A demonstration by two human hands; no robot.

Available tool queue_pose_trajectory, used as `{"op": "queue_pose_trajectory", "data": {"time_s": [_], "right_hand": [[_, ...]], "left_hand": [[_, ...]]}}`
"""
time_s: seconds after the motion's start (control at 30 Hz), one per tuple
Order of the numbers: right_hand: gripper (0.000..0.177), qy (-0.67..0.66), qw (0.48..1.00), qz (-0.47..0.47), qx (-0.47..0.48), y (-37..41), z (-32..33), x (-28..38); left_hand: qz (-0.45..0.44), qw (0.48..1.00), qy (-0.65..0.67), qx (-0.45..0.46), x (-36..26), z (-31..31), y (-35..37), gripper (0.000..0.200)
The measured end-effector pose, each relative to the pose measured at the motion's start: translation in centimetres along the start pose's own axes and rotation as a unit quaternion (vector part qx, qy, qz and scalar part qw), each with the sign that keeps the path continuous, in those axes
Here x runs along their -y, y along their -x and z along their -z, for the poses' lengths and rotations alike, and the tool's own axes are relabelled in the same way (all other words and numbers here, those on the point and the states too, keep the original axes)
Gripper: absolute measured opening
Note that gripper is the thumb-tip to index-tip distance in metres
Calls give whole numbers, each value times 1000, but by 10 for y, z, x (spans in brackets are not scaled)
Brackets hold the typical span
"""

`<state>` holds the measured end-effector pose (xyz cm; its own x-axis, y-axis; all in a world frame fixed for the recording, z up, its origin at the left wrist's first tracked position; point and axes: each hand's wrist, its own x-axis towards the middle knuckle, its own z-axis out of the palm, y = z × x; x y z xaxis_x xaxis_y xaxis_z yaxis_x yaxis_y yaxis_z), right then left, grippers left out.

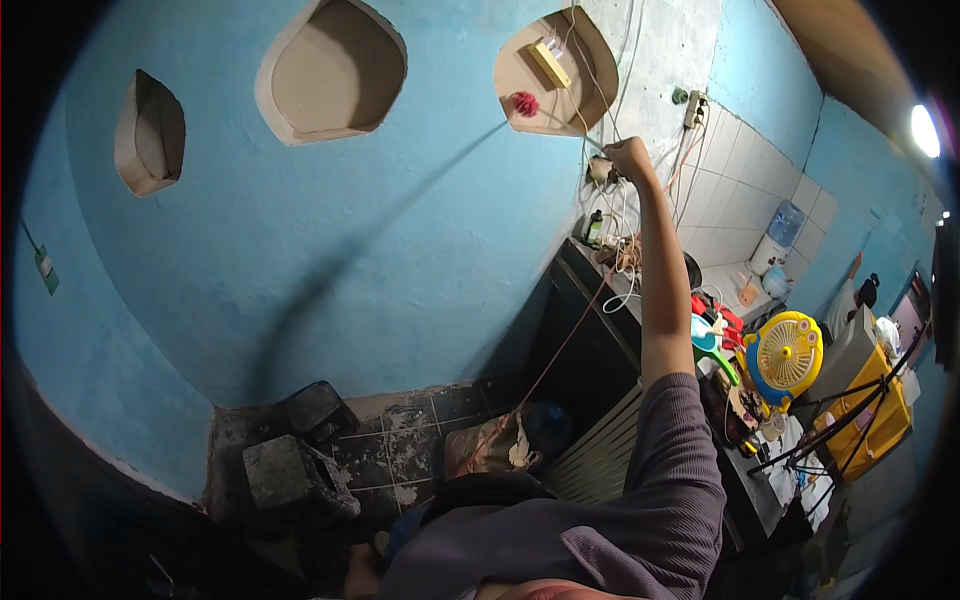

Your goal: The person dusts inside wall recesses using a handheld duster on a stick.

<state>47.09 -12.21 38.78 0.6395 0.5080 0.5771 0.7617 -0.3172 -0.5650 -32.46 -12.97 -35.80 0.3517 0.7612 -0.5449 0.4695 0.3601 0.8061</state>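
My right hand (628,158) is raised at arm's length to the wall edge, its fingers closed. What is in the fingers is too small to make out; white cables (622,205) run close by. A pale socket-like fitting (600,169) is just below the fingers. To the left, a niche (590,60) holds a yellow power strip (549,64) and a red fuzzy ball (525,103). My left hand (362,572) hangs low at the bottom edge, mostly in shadow, and its fingers do not show clearly.
A dark counter (590,270) carries a dark bottle (594,228), tangled cords and a yellow-blue fan (785,352). Dark blocks (290,475) and a sack (485,450) are on the floor. A black tripod (860,400) stands at right. Another person (845,305) is in the background.
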Motion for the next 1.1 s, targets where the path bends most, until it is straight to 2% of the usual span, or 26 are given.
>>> {"op": "queue_pose_trajectory", "data": {"time_s": [0.03,0.07,0.13,0.17,0.23,0.27,0.33,0.4,0.47,0.5,0.53,0.57,0.63,0.67,0.73,0.8,0.87,0.93,1.0,1.03,1.07,1.1], "right_hand": [[23,66,997,17,-45,-9,-6,-11],[26,108,992,-14,-64,-24,-17,-28],[27,228,972,-18,-54,-24,-27,-34],[27,226,972,-18,-55,-25,-30,-36],[23,112,988,-98,32,-17,-26,-16],[23,110,989,-92,31,-15,-17,-4],[16,-27,995,-50,82,5,10,22],[14,-59,993,-69,69,14,25,33],[22,25,999,-42,3,-6,14,8],[27,93,994,-8,-54,-18,1,-13],[28,170,979,-13,-114,-22,-14,-21],[28,171,979,-13,-111,-22,-22,-27],[18,158,983,-95,25,-18,-35,-21],[18,156,983,-90,28,-12,-30,-15],[19,-49,991,-85,96,19,2,24],[15,-86,994,-46,51,4,8,20],[17,-65,995,-66,37,-9,14,17],[18,-25,999,-32,5,-22,0,3],[18,155,985,-3,-71,-23,-13,2],[18,144,988,-54,-6,-34,-26,-9],[18,145,982,-121,2,-54,-47,-25],[20,35,990,-128,50,-31,-38,-2]], "left_hand": [[3,1000,-2,-1,0,0,4,31],[5,1000,-4,-2,0,-1,7,31],[8,1000,-5,-8,9,0,6,31],[9,1000,-4,-12,13,1,5,31],[7,1000,2,-21,6,-4,0,31],[5,1000,8,-26,4,-8,-4,31],[10,999,10,-34,0,-11,2,32],[20,999,5,-38,2,-6,11,32],[30,999,-2,-40,13,-1,19,32],[34,999,-4,-42,13,0,24,32],[39,998,-4,-44,15,0,30,32],[44,998,-3,-47,18,-1,35,32],[54,997,3,-55,28,-4,45,32],[57,996,9,-62,34,-6,47,33],[59,995,23,-74,33,-15,45,33],[68,994,27,-80,37,-18,52,33],[82,993,25,-82,50,-17,63,33],[90,992,28,-83,58,-22,68,33],[97,991,32,-86,63,-26,71,34],[100,990,34,-88,64,-28,73,34],[103,990,37,-91,65,-30,74,34],[105,989,40,-95,66,-30,73,34]]}}
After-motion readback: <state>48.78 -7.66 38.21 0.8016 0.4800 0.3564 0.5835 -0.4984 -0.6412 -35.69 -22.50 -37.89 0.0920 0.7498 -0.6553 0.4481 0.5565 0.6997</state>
